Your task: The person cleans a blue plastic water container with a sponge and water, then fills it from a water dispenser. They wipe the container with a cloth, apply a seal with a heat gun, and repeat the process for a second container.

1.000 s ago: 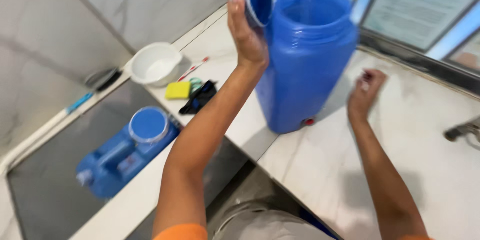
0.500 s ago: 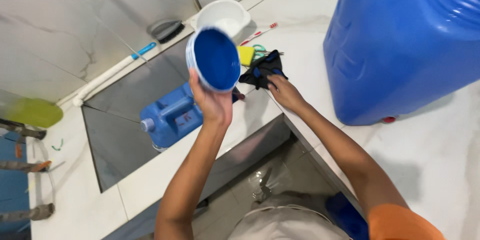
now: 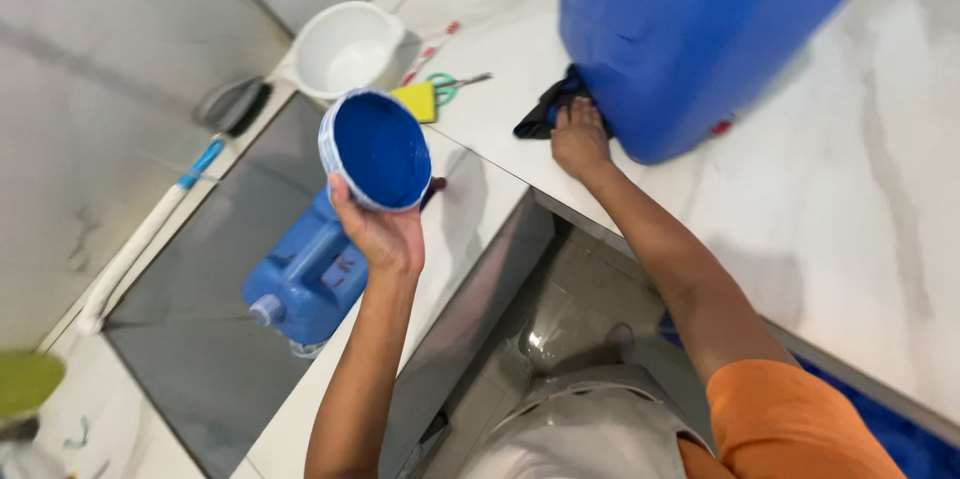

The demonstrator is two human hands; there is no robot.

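Standing near the counter edge, the drum dwarfs everything; your right hand presses the dark cloth at its base, while your left hand grips the blue lid above the jug.

Your left hand grips a round blue lid above the blue jerrycan lying in the sink, while your right hand rests on a dark cloth against the big blue barrel.
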